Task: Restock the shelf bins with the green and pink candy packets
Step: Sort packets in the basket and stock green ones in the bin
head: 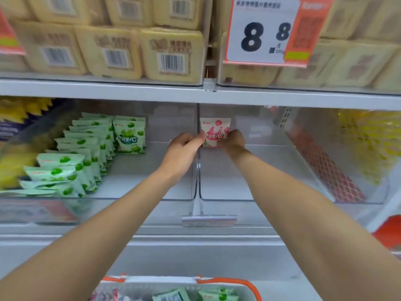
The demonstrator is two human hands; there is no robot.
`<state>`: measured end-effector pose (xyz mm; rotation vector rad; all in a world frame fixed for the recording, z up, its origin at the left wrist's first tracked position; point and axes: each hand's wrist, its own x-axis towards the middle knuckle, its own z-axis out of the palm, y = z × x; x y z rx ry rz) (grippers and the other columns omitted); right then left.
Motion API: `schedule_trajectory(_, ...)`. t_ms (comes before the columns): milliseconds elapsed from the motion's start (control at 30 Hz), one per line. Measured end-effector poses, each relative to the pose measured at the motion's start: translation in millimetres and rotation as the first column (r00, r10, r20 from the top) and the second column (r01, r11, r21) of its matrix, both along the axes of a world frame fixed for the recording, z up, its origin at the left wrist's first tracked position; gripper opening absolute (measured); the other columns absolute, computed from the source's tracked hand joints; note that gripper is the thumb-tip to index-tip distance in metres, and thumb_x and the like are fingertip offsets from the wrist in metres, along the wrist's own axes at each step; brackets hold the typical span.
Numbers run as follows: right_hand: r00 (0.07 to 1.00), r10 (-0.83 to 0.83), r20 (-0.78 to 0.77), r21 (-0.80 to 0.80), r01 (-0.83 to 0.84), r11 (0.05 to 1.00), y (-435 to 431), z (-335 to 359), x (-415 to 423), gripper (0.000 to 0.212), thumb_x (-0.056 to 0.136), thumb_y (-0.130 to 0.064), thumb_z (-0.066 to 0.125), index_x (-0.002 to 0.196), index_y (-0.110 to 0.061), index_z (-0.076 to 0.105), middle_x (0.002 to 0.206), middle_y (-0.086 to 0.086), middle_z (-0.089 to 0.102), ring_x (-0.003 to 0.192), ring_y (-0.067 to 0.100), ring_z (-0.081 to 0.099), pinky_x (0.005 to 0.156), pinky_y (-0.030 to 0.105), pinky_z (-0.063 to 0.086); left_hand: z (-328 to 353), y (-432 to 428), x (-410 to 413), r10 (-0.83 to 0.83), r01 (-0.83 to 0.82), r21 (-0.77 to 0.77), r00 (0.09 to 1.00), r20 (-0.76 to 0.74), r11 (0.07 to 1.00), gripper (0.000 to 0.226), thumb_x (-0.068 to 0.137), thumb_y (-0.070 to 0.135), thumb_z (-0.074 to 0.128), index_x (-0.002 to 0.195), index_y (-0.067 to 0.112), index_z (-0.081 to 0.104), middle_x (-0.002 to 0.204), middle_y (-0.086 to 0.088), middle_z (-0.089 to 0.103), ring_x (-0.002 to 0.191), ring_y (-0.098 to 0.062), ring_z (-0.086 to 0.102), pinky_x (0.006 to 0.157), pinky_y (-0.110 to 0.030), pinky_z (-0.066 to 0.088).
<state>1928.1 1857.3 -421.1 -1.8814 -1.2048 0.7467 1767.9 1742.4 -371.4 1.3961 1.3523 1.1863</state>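
A pink candy packet (214, 131) stands upright at the back left of the right clear shelf bin (260, 187). My left hand (184, 148) pinches its left edge, reaching over the divider between the bins. My right hand (233, 141) grips its right lower edge. The left clear bin (141, 187) holds several green candy packets (86, 153) in rows along its left side, one facing front (129, 134). Below, a white basket (173, 281) with orange handles holds more green packets (217, 295) and pink ones (108, 295).
The shelf above carries stacked beige wrapped packs (112, 51) and a price sign reading 8.8 (264, 31). Yellow bags (373, 140) fill the bin to the far right, and yellow and dark bags (19, 127) the far left. A red mesh panel (325, 166) lies along the right bin's side.
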Motion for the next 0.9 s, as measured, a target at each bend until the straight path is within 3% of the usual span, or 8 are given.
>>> schedule_trajectory(133, 0.998, -0.015, -0.065, 0.012, 0.016, 1.000, 0, 1, 5, 0.029, 0.084, -0.024, 0.072, 0.105, -0.006, 0.062, 0.099, 0.006, 0.063, 0.090, 0.021, 0.059, 0.066, 0.023, 0.042, 2, -3, 1, -0.002, 0.002, -0.009, 1.000, 0.002, 1.000, 0.050, 0.094, 0.043, 0.056, 0.099, -0.006, 0.059, 0.087, -0.008, 0.048, 0.078, -0.016, 0.045, 0.069, -0.032, 0.032)
schedule_trajectory(200, 1.000, -0.021, -0.016, -0.003, 0.021, 1.000, 0, 1, 6, 0.019, 0.089, -0.025, 0.066, 0.082, -0.008, 0.060, 0.090, 0.007, 0.060, 0.082, 0.022, 0.055, 0.054, 0.023, 0.038, 3, -4, 1, -0.003, 0.003, -0.012, 1.000, 0.002, 1.000, 0.050, 0.094, 0.044, 0.056, 0.097, -0.006, 0.059, 0.087, -0.009, 0.047, 0.078, -0.017, 0.045, 0.069, -0.032, 0.033)
schedule_trajectory(300, 0.998, -0.043, 0.052, 0.007, 0.042, 0.999, -4, 4, 5, 0.037, 0.095, -0.028, 0.058, 0.062, -0.012, 0.051, 0.078, 0.005, 0.059, 0.082, 0.024, 0.056, 0.057, 0.024, 0.036, 4, -5, 0, -0.006, 0.006, -0.022, 1.000, 0.010, 1.000, 0.049, 0.094, 0.046, 0.056, 0.099, -0.003, 0.060, 0.089, -0.008, 0.050, 0.079, -0.017, 0.047, 0.069, -0.032, 0.035)
schedule_trajectory(433, 0.995, -0.099, 0.003, 0.062, 0.099, 0.993, -10, 10, 3, 0.034, 0.098, -0.029, 0.051, 0.082, -0.006, 0.070, 0.091, 0.012, 0.069, 0.091, 0.029, 0.063, 0.068, 0.026, 0.042, 6, -8, 1, -0.017, 0.017, -0.022, 1.000, 0.023, 1.000, 0.028, 0.092, 0.049, 0.056, 0.097, 0.021, 0.054, 0.093, -0.003, 0.048, 0.082, -0.015, 0.047, 0.072, -0.032, 0.036)
schedule_trajectory(567, 0.990, -0.140, -0.015, 0.024, 0.140, 0.990, -11, 13, 3, 0.040, 0.100, -0.031, 0.049, 0.064, -0.013, 0.049, 0.072, 0.001, 0.054, 0.083, 0.021, 0.053, 0.061, 0.024, 0.037, 5, -9, 1, -0.019, 0.022, -0.053, 0.999, 0.046, 0.998, 0.031, 0.093, 0.050, 0.055, 0.099, 0.019, 0.054, 0.096, -0.003, 0.053, 0.075, -0.009, 0.050, 0.070, -0.027, 0.041)
schedule_trajectory(700, 0.988, -0.143, -0.054, 0.026, 0.145, 0.989, -10, 12, 4, 0.030, 0.097, -0.033, 0.056, 0.090, -0.005, 0.064, 0.099, 0.010, 0.065, 0.098, 0.025, 0.061, 0.071, 0.025, 0.038, 3, -7, 1, -0.024, 0.027, -0.060, 0.998, 0.054, 0.998, 0.031, 0.094, 0.049, 0.055, 0.100, 0.019, 0.052, 0.098, -0.001, 0.052, 0.073, -0.004, 0.049, 0.069, -0.021, 0.042)
schedule_trajectory(833, 0.994, -0.112, 0.013, 0.036, 0.111, 0.993, -13, 15, 9, 0.043, 0.095, -0.041, 0.056, 0.061, -0.018, 0.041, 0.069, -0.002, 0.050, 0.080, 0.020, 0.049, 0.058, 0.022, 0.036, 4, -6, 2, -0.013, 0.015, -0.075, 0.999, 0.029, 0.997, 0.033, 0.093, 0.050, 0.056, 0.097, 0.017, 0.053, 0.092, -0.001, 0.053, 0.073, -0.009, 0.050, 0.066, -0.023, 0.042)
schedule_trajectory(900, 0.994, -0.088, 0.062, 0.019, 0.087, 0.996, -19, 22, 12, 0.038, 0.095, -0.037, 0.057, 0.067, -0.012, 0.053, 0.063, -0.002, 0.045, 0.077, 0.020, 0.048, 0.048, 0.021, 0.030, 7, -9, 0, 0.004, -0.002, -0.093, 1.000, 0.025, 0.996, 0.036, 0.091, 0.051, 0.059, 0.087, 0.015, 0.052, 0.075, 0.000, 0.049, 0.067, -0.014, 0.047, 0.063, -0.026, 0.039)
